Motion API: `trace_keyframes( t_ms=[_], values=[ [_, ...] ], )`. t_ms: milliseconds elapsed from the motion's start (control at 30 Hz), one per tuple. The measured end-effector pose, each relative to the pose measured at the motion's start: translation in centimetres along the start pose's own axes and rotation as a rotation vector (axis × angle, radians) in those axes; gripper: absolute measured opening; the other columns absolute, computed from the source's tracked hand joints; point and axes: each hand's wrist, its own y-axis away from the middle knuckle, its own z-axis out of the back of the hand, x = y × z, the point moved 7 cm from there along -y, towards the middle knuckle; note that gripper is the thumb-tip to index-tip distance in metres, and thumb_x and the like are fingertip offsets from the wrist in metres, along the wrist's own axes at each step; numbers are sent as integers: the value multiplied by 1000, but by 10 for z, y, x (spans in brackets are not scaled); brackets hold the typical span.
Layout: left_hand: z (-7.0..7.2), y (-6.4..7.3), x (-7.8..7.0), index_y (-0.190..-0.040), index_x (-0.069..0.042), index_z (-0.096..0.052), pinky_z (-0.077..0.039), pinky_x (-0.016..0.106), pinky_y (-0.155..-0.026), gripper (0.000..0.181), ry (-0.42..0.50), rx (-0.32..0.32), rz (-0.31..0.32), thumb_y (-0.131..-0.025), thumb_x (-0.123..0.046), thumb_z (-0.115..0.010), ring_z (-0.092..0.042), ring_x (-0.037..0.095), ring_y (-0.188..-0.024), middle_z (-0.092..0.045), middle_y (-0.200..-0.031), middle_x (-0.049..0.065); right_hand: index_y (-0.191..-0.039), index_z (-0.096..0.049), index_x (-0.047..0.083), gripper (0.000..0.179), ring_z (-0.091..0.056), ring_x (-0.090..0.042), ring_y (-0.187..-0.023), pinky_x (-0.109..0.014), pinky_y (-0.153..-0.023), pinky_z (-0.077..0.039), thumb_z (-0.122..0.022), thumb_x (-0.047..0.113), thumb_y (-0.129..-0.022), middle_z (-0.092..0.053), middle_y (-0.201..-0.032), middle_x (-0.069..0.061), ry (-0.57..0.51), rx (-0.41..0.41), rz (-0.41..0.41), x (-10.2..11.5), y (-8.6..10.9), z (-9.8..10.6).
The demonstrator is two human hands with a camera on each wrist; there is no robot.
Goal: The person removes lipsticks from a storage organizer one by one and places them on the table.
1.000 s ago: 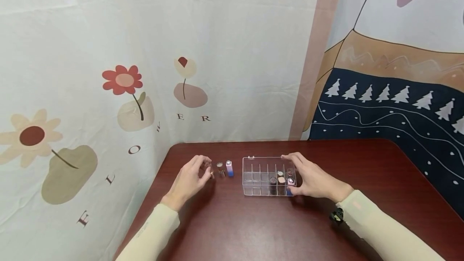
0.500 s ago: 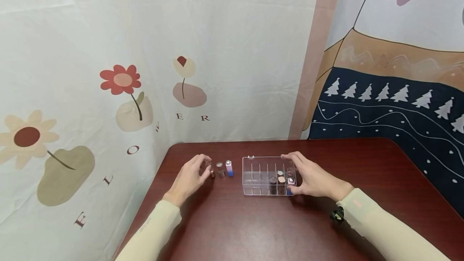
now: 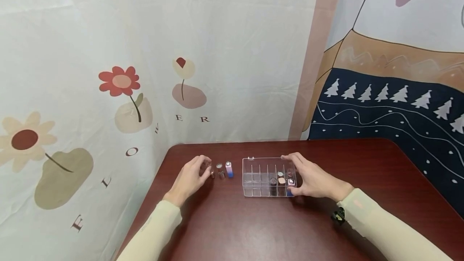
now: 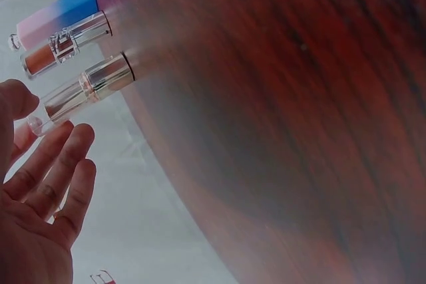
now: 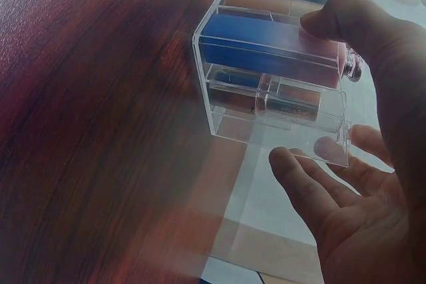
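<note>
Backdrop cloth: a pale sheet (image 3: pixel 246 51) printed with flowers rises beyond the far and left table edges; a dark-blue tree print (image 3: pixel 384 104) shows at far right.
Table: dark red wood-grain top (image 3: pixel 261 224).
Right arm: pale sleeve (image 3: pixel 388 224) slants in from the near right, forearm pointing far and left; a dark object (image 3: pixel 338 215) sits at its cuff, too small to identify.
Right hand: (image 3: pixel 313 178) spread sideways round the box's right end, thumb on the near side, fingers reaching to the far side; it grips the box.
Left arm: pale sleeve (image 3: pixel 156 228) slants in from the near left, pointing far and right.
Left hand: (image 3: pixel 188 180) arched, thumb and forefinger pinching the top end of the leftmost tube; the other fingers lie bent beside it in the left wrist view.
Box: clear, divided, open-topped (image 3: pixel 253 191), on the table right of the loose tubes.
Boxed tubes: five upright toward the right end; near row, left to right: dark (image 3: pixel 273 187), peach-topped (image 3: pixel 281 184), blue-and-pink (image 5: pixel 266 41).
Loose tubes: three upright in a row left of the box; from right, blue-and-pink tube (image 3: pixel 229 169), clear-capped middle tube (image 4: pixel 63 46), clear-capped leftmost tube (image 4: pixel 93 84).
</note>
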Motion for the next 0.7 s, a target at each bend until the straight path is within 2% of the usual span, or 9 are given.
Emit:
trace_keyframes(
  t_ms=[200, 333, 433, 533, 633, 700],
  values=[
    [1, 1, -4, -127, -13, -76, -65, 30, -82, 24, -47, 56, 74, -105, -8, -84, -77, 14, -91, -77, -107, 2, -166, -51, 7, 99, -72, -18, -119, -47, -102, -68, -103, 22, -82, -61, -157, -10, 2, -1, 3, -2, 1, 1],
    [6, 2, -5, -134, -13, -75, -67, 39, -83, 31, -65, 24, 82, -105, -12, -85, -77, 20, -93, -77, -116, 7, -167, -50, 8, 100, -72, -18, -119, -45, -103, -68, -103, 23, -83, -61, -158, -10, 6, 1, -8, -3, 0, 1],
    [11, 4, -8, -138, -11, -74, -66, 46, -83, 38, -103, -27, 57, -103, -15, -87, -74, 24, -90, -76, -126, 11, -167, -51, 7, 100, -72, -18, -120, -46, -103, -68, -103, 21, -82, -61, -158, -10, 1, -5, -6, -4, 0, 1],
    [15, 7, -16, -139, -11, -75, -65, 52, -87, 40, -136, -73, 23, -101, -16, -88, -75, 28, -97, -75, -133, 12, -166, -51, 6, 100, -72, -18, -120, -46, -103, -68, -103, 21, -82, -61, -158, -11, -6, -3, 1, -3, 1, -1],
    [17, 8, -29, -136, -11, -77, -63, 56, -91, 38, -143, -110, -23, -100, -15, -88, -76, 31, -109, -75, -133, 11, -166, -51, 7, 100, -72, -18, -120, -44, -103, -68, -102, 23, -82, -61, -159, -11, -4, 2, 3, -3, 1, -3],
    [19, 7, -39, -135, -11, -78, -62, 54, -91, 37, -138, -132, -58, -100, -15, -88, -76, 29, -110, -75, -132, 10, -166, -51, 7, 99, -72, -18, -120, -43, -104, -67, -102, 23, -82, -61, -159, -11, 0, 0, 9, -2, 1, -4]
  ],
)
